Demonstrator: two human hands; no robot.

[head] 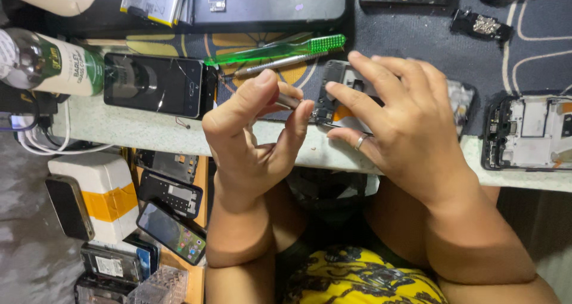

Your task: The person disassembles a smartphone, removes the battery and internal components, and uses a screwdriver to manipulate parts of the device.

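This is a phone repair bench, cramped and busy. A cracked black smartphone (156, 85) lies on the pale worktop (125, 131), an opened phone frame with its insides bare (527, 131) sits at the far side, and loose circuit parts (482, 25) are scattered over a dark patterned mat (524, 54) beside a green toothbrush (280, 49) and a metal tool (280, 63). Below the counter edge more handsets and bare back covers (170, 211) are heaped in a pile.
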